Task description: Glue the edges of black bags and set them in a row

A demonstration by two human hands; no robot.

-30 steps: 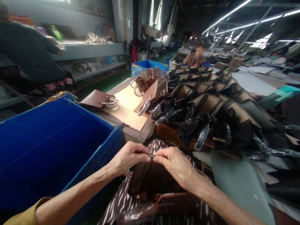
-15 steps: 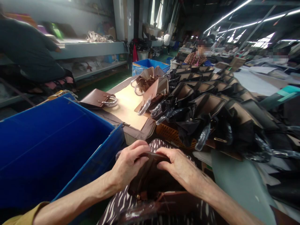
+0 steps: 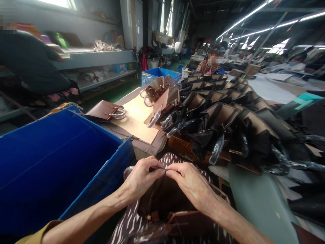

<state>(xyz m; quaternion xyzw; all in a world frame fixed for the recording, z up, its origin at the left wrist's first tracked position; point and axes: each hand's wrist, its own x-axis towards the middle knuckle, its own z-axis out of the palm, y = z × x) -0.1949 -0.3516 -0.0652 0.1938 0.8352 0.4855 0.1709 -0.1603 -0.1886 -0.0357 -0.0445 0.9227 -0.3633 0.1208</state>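
Observation:
A dark brown bag (image 3: 172, 196) lies open on my lap, over patterned cloth. My left hand (image 3: 144, 176) pinches its far top edge between thumb and fingers. Right beside it, my right hand (image 3: 186, 179) pinches the same edge, and the fingertips of both hands nearly meet. Clear plastic wrapping (image 3: 152, 234) shows at the near side of the bag. The lower inside of the bag is dark and hard to make out.
A large blue bin (image 3: 56, 152) stands at the left. Ahead, a brown bag (image 3: 101, 111) lies on a table with a pale board (image 3: 137, 113). Many black bags (image 3: 215, 118) crowd the right. One person (image 3: 27, 61) sits at far left, another (image 3: 209, 64) beyond the bags.
Both hands have drawn together along the bag's edge, and their thumbs and fingers have closed on it. The view has shifted slightly.

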